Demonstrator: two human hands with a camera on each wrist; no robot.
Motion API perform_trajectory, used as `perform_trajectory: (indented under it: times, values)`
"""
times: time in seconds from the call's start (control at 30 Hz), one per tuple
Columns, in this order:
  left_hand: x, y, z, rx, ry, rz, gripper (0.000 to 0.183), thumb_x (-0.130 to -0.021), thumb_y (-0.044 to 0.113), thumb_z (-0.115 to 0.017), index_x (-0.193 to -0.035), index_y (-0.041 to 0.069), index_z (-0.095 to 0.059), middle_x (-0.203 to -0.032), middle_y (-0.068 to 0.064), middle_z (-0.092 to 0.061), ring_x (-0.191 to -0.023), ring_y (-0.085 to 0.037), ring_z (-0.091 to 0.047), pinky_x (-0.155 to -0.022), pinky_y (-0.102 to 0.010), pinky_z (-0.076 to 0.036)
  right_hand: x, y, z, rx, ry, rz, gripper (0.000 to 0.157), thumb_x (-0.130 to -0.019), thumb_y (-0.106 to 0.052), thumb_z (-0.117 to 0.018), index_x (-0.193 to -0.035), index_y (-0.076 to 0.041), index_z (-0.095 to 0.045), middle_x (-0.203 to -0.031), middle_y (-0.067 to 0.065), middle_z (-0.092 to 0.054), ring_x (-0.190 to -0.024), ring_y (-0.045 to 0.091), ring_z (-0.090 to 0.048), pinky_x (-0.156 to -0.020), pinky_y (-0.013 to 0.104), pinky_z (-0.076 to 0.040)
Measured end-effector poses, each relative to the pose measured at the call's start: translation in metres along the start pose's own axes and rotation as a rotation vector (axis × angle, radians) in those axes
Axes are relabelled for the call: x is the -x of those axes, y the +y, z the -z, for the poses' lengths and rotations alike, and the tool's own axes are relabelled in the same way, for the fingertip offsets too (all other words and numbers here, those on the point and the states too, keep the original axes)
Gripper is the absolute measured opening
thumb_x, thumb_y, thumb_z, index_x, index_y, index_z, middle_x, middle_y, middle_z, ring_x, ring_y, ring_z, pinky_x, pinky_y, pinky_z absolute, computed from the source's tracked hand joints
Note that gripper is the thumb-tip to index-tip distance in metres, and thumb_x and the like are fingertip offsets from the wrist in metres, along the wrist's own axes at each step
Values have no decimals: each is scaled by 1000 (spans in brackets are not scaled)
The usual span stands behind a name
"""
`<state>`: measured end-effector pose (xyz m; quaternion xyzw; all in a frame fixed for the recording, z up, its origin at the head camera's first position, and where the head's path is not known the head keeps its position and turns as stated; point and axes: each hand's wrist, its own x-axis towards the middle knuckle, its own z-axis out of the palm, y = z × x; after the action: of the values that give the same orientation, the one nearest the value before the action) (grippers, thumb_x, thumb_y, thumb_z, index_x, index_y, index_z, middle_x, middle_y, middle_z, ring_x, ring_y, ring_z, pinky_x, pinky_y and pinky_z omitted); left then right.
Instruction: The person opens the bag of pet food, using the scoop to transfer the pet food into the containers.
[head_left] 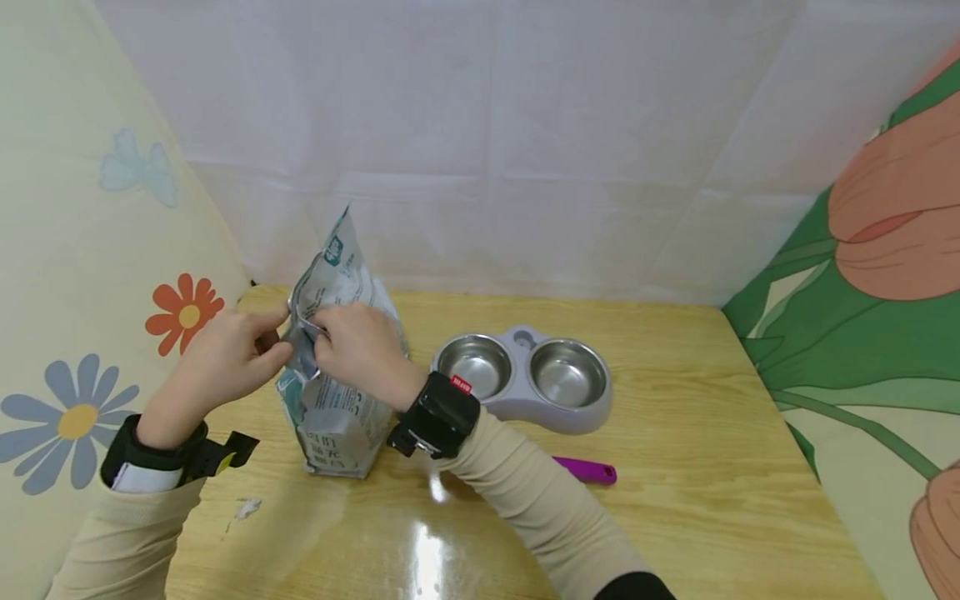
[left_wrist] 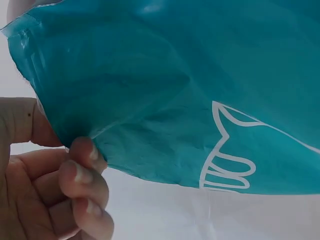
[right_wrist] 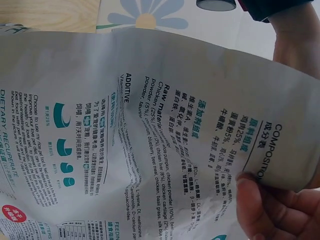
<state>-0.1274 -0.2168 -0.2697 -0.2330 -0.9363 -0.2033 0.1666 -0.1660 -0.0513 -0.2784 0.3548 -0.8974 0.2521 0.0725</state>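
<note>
- While the bag (head_left: 345, 429) stands on the table (head_left: 705, 417), left hand (head_left: 232, 354) pinches its teal edge.
- Right hand (head_left: 362, 343) pinches its white printed side.
- Double bowl (head_left: 521, 377): right of bag.

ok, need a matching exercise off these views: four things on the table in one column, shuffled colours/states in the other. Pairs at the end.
Things
1. Bag
2. Bowl stand
3. Bowls
4. Handle

Colours/states
A. Purple, partly hidden by the right sleeve
B. Shiny metal, side by side
C. Gripped by the left hand and right hand
D. Pale lilac

Pairs: 1-C, 2-D, 3-B, 4-A
</note>
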Motion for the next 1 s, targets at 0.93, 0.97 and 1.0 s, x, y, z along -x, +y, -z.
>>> perform_trajectory:
  times: [0.93,0.97,1.0]
  values:
    - [-6,19,-9,-231,205,184,28,-73,2,-47,-91,-3,-68,-42,1,-23,-32,-16,-20,-35,-26,-15,4,2,4,41,-23,-55,23,-81,-9,-54,-61,-15,-44,-52,-6,-43,-43,6,-40,-38,18,-29]
    - [-6,18,-8,-202,192,173,28,-74,2,-47,-92,-3,-67,-42,1,-24,-32,-16,-20,-35,-26,-15,4,3,4,40,-18,-47,23,-81,-9,-54,-61,-15,-43,-52,-6,-42,-42,5,-39,-38,18,-28]
    - [-6,18,-7,-167,172,169,29,-76,2,-46,-96,-4,-67,-42,2,-25,-32,-15,-21,-35,-27,-16,4,3,4,38,-17,-42,24,-81,-9,-54,-60,-15,-42,-51,-6,-41,-41,5,-38,-38,18,-28]
